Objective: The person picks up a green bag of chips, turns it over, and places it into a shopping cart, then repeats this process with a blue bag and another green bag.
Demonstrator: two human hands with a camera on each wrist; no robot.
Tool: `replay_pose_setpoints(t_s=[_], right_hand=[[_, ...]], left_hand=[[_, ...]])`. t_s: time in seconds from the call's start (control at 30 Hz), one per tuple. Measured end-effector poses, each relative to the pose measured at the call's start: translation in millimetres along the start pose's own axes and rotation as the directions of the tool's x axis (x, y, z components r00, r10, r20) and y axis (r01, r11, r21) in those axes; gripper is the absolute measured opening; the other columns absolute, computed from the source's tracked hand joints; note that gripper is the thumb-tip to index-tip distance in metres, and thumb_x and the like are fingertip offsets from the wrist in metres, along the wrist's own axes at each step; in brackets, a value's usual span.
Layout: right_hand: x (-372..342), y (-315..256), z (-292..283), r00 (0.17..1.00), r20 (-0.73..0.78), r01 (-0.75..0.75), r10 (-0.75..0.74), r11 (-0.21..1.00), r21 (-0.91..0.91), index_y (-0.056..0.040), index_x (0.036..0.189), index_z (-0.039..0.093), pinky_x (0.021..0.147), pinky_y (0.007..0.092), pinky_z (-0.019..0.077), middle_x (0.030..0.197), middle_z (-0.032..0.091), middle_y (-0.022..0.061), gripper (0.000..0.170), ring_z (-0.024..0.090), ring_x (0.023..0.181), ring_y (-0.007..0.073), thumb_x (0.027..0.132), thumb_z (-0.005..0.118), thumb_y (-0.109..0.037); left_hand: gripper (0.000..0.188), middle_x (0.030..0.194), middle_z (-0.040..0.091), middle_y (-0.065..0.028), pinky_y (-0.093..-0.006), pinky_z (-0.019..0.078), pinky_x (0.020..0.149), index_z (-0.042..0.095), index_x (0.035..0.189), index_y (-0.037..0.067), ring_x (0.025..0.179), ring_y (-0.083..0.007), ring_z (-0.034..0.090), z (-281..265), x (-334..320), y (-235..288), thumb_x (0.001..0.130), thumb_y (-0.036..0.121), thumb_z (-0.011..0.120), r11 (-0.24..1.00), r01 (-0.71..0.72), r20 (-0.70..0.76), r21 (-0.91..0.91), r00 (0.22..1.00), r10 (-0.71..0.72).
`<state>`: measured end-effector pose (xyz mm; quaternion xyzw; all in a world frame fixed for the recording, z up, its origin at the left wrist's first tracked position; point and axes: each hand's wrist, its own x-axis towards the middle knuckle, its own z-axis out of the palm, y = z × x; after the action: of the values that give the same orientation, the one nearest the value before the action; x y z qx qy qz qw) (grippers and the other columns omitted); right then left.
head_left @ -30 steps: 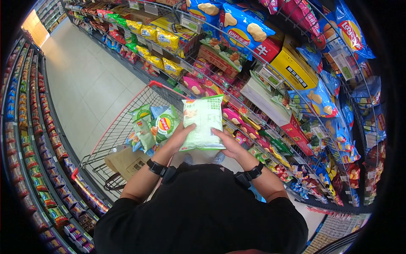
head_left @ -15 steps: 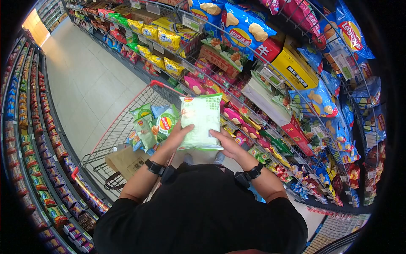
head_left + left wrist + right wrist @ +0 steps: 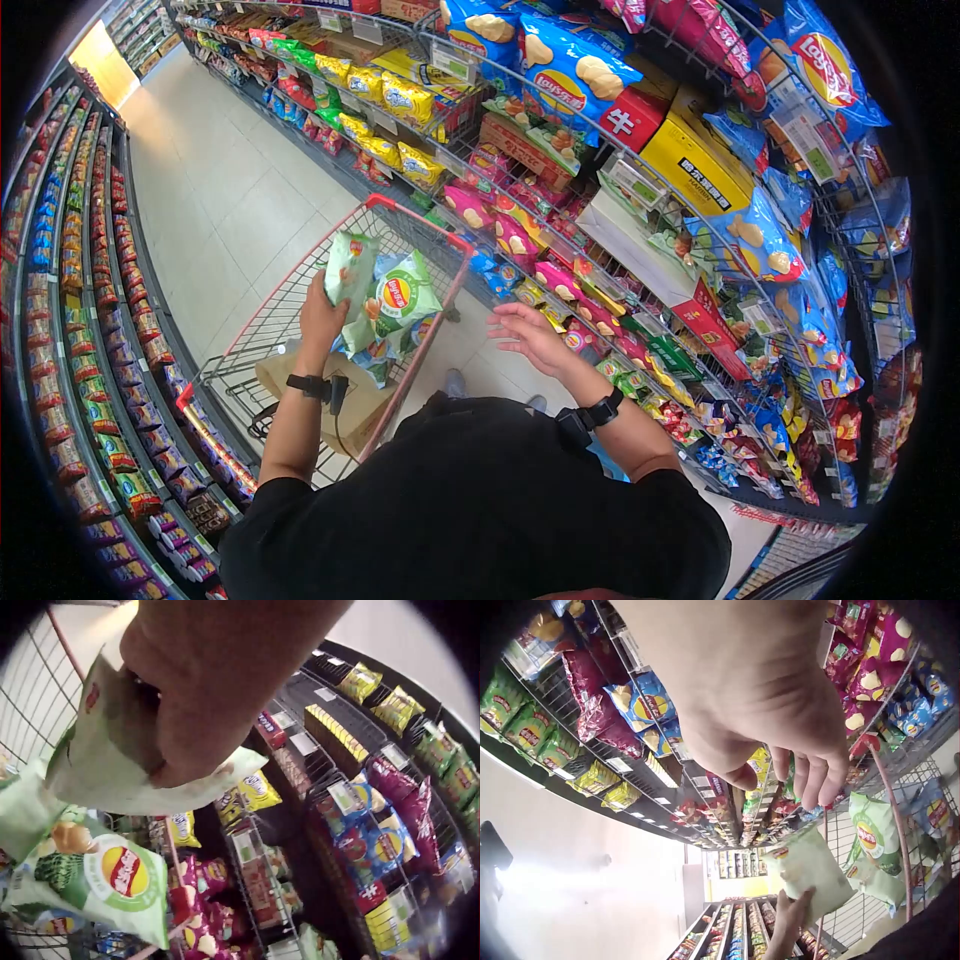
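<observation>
One pale bag point(image 3: 350, 262) | left hand point(image 3: 322, 320) clamped on its edge | over cart point(image 3: 420, 222), just beside second bag point(image 3: 408, 292) | lies ahead of grip, long axis seemingly forward, lower end partly hidden | left hand nearer; right hand point(image 3: 532, 338) well apart, fingers loose, holding nothing

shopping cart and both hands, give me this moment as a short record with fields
view: head camera, shop aisle
left hand: grips the upright-tilted pale green bag above the cart
right hand: holds nothing, just outside the cart
cart: wire, with red-edged rim
cart contents: green Lay's bag among other packets; a brown item nearer the person
floor: pale tiles
each wrist: black band
</observation>
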<state>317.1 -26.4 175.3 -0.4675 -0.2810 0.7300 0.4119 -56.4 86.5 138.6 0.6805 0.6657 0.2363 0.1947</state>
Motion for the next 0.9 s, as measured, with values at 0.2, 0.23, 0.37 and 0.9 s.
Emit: replay_pose_setpoints(t_s=[0.2,0.23,0.37,0.9], right_hand=[[-31.1,-0.9,-31.9,0.997,-0.060,0.045,-0.042,0.998,0.045,-0.0077,0.120,0.052,0.086,0.0351,0.0479,0.118,0.060,0.0094,0.029,0.059,0.105,0.0198,0.095,0.057,-0.022],[-38.3,-0.8,-39.9,0.995,-0.079,0.056,-0.052,0.997,0.049,-0.0077,0.120,0.052,0.086,0.0351,0.0481,0.118,0.060,0.0094,0.029,0.060,0.104,0.0198,0.095,0.057,-0.021],[-70.3,-5.8,-76.4,0.975,-0.165,0.159,-0.151,0.987,0.033,-0.0084,0.122,0.050,0.085,0.0348,0.0490,0.118,0.060,0.0097,0.031,0.061,0.103,0.0200,0.093,0.058,-0.019],[-273.5,-104.8,-236.9,0.340,-0.438,0.591,-0.832,0.551,-0.590,0.0014,0.115,0.055,0.090,0.0316,0.0477,0.113,0.063,0.0114,0.028,0.060,0.105,0.0185,0.087,0.054,0.006]], left_hand=[[0.072,0.128,0.051,-0.0282,-0.0439,0.0472,0.092,0.037,0.136,0.000,0.106,-0.0422,0.059,107.4,-27.9,-77.4,0.073,0.015,0.068,0.995,-0.102,0.200,-0.017,0.974,0.104],[0.069,0.127,0.053,-0.0270,-0.0431,0.0473,0.092,0.040,0.135,0.001,0.106,-0.0407,0.059,105.7,-32.9,-55.2,0.074,0.016,0.068,0.998,-0.031,0.305,-0.061,0.951,0.048],[0.053,0.116,0.062,-0.0204,-0.0381,0.0481,0.091,0.051,0.126,0.003,0.105,-0.0324,0.062,113.4,-42.0,24.4,0.079,0.019,0.067,0.981,0.039,0.505,-0.192,0.861,0.065],[0.039,0.122,0.057,-0.0102,-0.0345,0.0449,0.093,0.056,0.120,0.004,0.113,-0.0222,0.055,114.5,-65.2,447.3,0.082,0.002,0.063,0.424,-0.604,0.070,-0.675,0.519,0.852]])
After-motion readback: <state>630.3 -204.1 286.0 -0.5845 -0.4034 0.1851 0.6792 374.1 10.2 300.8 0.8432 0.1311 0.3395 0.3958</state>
